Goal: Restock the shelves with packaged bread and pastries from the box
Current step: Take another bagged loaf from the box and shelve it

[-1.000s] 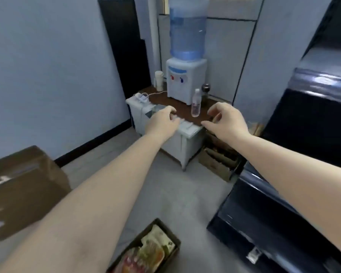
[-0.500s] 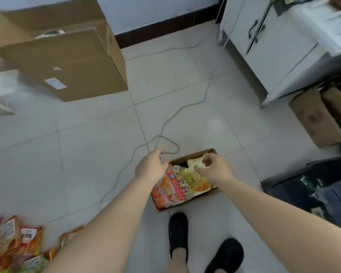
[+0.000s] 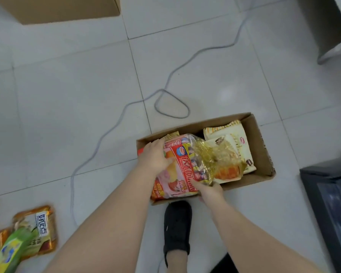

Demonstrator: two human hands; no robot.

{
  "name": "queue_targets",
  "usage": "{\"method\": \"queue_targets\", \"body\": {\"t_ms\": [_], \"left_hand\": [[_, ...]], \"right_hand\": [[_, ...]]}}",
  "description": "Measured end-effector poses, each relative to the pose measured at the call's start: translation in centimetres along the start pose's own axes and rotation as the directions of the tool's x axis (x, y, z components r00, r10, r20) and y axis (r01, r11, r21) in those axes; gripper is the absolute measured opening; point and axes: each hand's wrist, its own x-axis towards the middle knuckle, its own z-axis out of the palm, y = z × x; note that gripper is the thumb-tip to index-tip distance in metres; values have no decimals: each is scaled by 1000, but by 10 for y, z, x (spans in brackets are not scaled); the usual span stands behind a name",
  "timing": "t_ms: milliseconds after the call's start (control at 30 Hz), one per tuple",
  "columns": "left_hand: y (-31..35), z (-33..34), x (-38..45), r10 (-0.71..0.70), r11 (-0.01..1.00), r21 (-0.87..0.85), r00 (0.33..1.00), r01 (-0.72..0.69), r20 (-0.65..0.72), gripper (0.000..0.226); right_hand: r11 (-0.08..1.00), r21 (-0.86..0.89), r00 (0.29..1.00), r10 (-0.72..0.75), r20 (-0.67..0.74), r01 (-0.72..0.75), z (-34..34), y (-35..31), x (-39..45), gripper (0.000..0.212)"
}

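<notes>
An open cardboard box (image 3: 262, 142) sits on the tiled floor just ahead of my feet, filled with packaged bread and pastries. My left hand (image 3: 156, 156) grips the left side of a red and pink bread pack (image 3: 180, 174) lying on top. My right hand (image 3: 210, 191) holds the near edge of that pack together with a crinkled clear yellow wrapper (image 3: 213, 156). Cream-coloured pastry packs (image 3: 227, 134) lie at the far right end of the box.
Orange and green snack packs (image 3: 34, 231) lie on the floor at the lower left. A grey cable (image 3: 126, 107) loops across the tiles behind the box. A large cardboard carton (image 3: 63, 8) stands at the top left, a dark cabinet (image 3: 331, 203) at the right. My black shoe (image 3: 177, 225) is below the box.
My view dropped from the water dispenser to the floor. Both hands came down into the box and closed on the red bread pack.
</notes>
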Motion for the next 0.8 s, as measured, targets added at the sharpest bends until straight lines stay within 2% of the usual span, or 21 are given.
{"method": "queue_targets", "body": {"t_ms": [100, 200, 400, 467, 600, 700, 800], "left_hand": [[-2, 11, 15, 24, 994, 110, 999, -29, 41, 93], [0, 17, 14, 20, 988, 155, 998, -11, -55, 94], [22, -7, -11, -71, 993, -101, 986, 56, -149, 65], [43, -32, -27, -90, 978, -201, 978, 52, -189, 61], [99, -102, -70, -71, 941, -337, 964, -19, -255, 53], [152, -161, -113, -2, 887, -448, 970, -110, -242, 46], [215, -214, -165, 96, 817, -537, 968, -210, -232, 57]], "right_hand": [[997, 73, 999, -27, 21, 25, 2, 5, 13, 54], [984, 165, 995, -75, 73, 62, 3, 4, 13, 62], [948, 228, 974, -228, -1, 222, -12, -25, -24, 68], [932, 276, 967, -252, 24, 236, -27, -49, -45, 64], [910, 251, 935, -352, 44, 330, -77, -122, -111, 53], [864, 245, 889, -457, 17, 440, -129, -191, -182, 43], [813, 230, 839, -544, -26, 535, -190, -251, -264, 54]]}}
